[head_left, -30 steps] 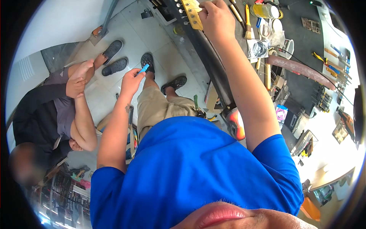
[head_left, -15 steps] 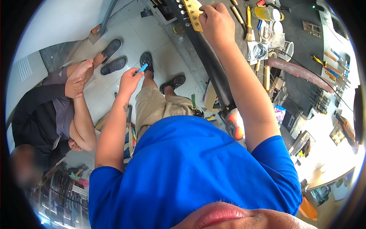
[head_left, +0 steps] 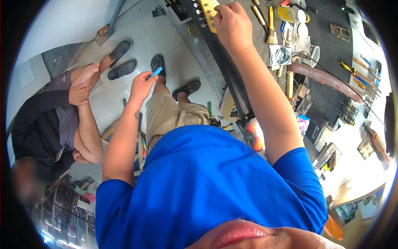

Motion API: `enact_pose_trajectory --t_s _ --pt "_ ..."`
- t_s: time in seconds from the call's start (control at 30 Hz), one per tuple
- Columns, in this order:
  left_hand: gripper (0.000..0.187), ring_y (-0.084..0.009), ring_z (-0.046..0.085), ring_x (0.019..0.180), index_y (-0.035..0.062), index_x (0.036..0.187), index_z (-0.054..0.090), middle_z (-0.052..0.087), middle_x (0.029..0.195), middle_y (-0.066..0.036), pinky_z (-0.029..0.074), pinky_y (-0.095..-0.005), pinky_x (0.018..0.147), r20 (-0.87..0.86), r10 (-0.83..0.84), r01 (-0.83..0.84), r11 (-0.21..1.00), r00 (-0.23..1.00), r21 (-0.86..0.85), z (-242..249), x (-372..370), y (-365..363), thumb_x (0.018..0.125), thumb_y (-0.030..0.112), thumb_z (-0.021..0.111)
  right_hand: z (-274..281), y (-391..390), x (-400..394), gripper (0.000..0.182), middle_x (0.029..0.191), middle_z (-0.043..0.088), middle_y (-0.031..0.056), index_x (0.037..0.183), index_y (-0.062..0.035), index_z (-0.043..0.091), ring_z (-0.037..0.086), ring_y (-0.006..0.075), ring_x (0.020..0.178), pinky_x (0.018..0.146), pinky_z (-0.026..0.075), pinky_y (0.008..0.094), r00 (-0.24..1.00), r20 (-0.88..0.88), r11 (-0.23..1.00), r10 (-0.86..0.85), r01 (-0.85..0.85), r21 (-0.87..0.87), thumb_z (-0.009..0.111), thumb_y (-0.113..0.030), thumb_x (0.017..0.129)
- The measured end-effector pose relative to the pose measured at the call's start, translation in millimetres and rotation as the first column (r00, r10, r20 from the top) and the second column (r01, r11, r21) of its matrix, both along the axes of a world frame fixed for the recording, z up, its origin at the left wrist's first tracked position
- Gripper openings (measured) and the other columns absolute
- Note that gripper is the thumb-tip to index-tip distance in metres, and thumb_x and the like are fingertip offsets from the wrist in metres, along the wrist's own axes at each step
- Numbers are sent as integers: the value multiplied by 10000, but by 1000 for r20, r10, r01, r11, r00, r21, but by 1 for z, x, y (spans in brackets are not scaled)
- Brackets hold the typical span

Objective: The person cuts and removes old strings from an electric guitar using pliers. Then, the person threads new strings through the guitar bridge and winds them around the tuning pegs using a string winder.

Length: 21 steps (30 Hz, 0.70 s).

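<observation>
A yellowish guitar headstock [head_left: 210,15] with several metal tuning pegs shows at the top of the view, at the edge of the dark workbench. My right hand [head_left: 233,25] is at its right edge with curled fingers; what they pinch, if anything, is hidden. Lower and to the left, my left hand [head_left: 143,85] grips a small blue object [head_left: 156,72] that sticks out past the fingertips, above the floor.
On the dark bench [head_left: 327,45] lie a yellow-handled brush [head_left: 271,25], a jar [head_left: 290,15], a long brownish bar [head_left: 327,81] and several hand tools. Another person [head_left: 45,120] sits at the left, hands on a leg and near an elbow.
My right hand and the headstock appear slightly further left. The whole view has shifted a little; my left hand still holds the blue object.
</observation>
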<state>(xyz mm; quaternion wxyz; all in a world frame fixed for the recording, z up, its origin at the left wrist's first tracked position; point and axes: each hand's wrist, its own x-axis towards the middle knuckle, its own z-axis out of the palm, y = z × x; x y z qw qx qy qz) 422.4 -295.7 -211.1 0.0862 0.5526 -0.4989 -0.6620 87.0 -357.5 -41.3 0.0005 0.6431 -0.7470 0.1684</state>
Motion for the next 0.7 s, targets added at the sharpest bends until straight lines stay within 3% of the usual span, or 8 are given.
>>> enact_pose_trajectory --t_s 0.27,0.43,0.7 --pt "250 -84 513 668 2 1015 739 613 731 10 405 -281 612 47 5 -6 1000 999 21 -1 2 2 925 234 721 -1 -2 -3 131 958 658 193 917 -17 719 676 407 855 775 559 490 999 31 1000 10 -10 24 678 -126 858" --pt "241 -50 499 644 24 1058 732 597 735 33 371 -248 579 -11 12 -12 999 1000 31 -7 0 2 937 232 721 0 -3 -1 137 929 652 204 898 -11 706 674 417 822 753 561 498 996 76 999 39 -41 28 675 -143 882" --pt "272 -89 513 674 -7 1035 741 618 738 6 403 -285 616 6 31 -31 999 999 14 -8 -1 -2 928 242 719 -4 -10 -3 155 902 632 206 838 -6 664 672 426 809 738 558 501 999 21 994 34 -36 101 668 -150 898"
